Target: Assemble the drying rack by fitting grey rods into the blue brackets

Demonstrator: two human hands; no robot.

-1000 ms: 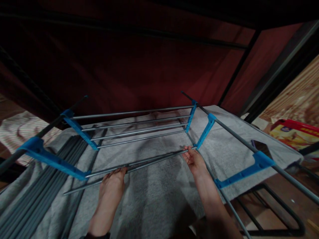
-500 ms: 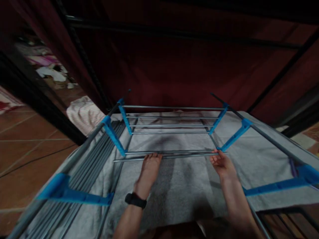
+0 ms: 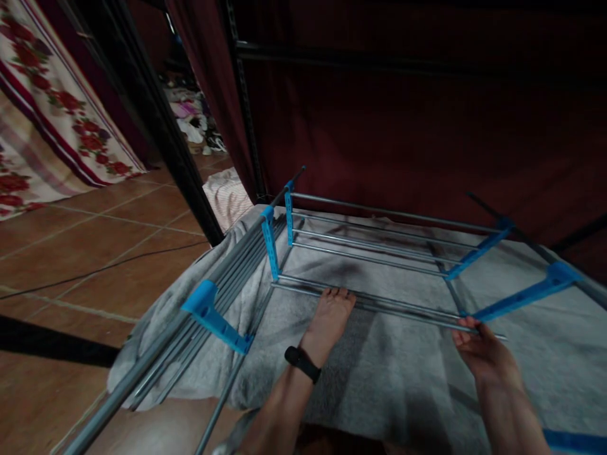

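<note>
A rack of grey metal rods and blue plastic connectors (image 3: 272, 249) lies on a grey towel (image 3: 393, 379). My left hand (image 3: 329, 316), with a black wristband, curls over a loose grey rod (image 3: 403, 309) near its left end. My right hand (image 3: 481, 354) grips the same rod near its right end, beside a blue connector (image 3: 521, 297). The rod runs just in front of a rod fixed between two blue connectors. Several more rods (image 3: 379, 240) span the frame farther back.
A bundle of spare grey rods (image 3: 222, 284) lies along the towel's left edge. A dark red curtain (image 3: 403, 126) hangs behind. Brown tiled floor (image 3: 85, 253), a black post (image 3: 161, 126) and a floral cloth (image 3: 47, 114) are at the left.
The view has swung left, bringing in the floor and floral cloth. Both hands stayed on the loose rod, whose left end has come up level beside the fixed rod.
</note>
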